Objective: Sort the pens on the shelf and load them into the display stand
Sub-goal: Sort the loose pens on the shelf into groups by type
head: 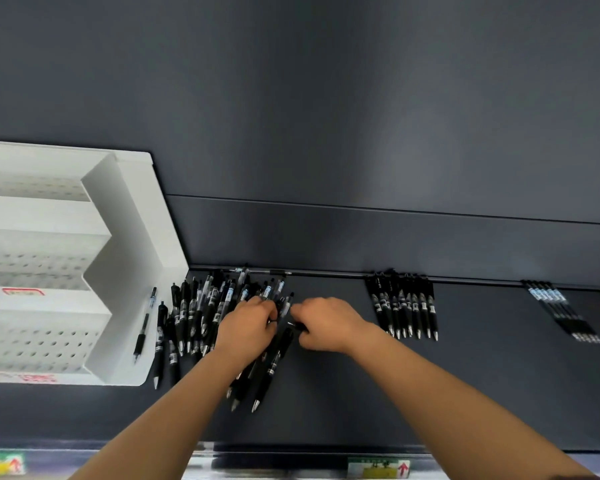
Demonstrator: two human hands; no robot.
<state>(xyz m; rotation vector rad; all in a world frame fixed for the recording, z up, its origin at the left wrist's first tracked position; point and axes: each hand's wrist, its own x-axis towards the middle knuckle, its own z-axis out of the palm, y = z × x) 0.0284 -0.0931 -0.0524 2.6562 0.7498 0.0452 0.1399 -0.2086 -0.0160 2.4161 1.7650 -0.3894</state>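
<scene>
**Pens lie long-ways, tips toward the person, right under both hands**

The loose pens (pixel 201 313) lie in a messy heap on the dark shelf (pixel 430 393), a little left of the middle. Most lie the same way, with the clicker end at the back wall and the silver tip toward the person. Their long side runs away from the body, not across it.

The left hand (pixel 246 327) is on the right edge of the heap. Its fingers curl down over a bunch (pixel 271 368) of pens, and the tips of that bunch stick out below the wrist. The right hand (pixel 326 323) is just beside it. Its fingers are curled too, and it seems to pinch one black pen (pixel 297 325) by the end. That pen lies between the two hands.

Well apart on the right, a neat row (pixel 404 306) of pens lies side by side, tips forward. Further right is a small row (pixel 561 313) with pale labels, a bit slanted. The right hand is nearer to both rows, so I think it should carry a sorted pen there.

The white display stand (pixel 129 271) is on the far left, near the heap. One thin pen (pixel 145 323) lies alone just beside its wall. The left hand is nearer the stand. I see no pens in its holes.
</scene>
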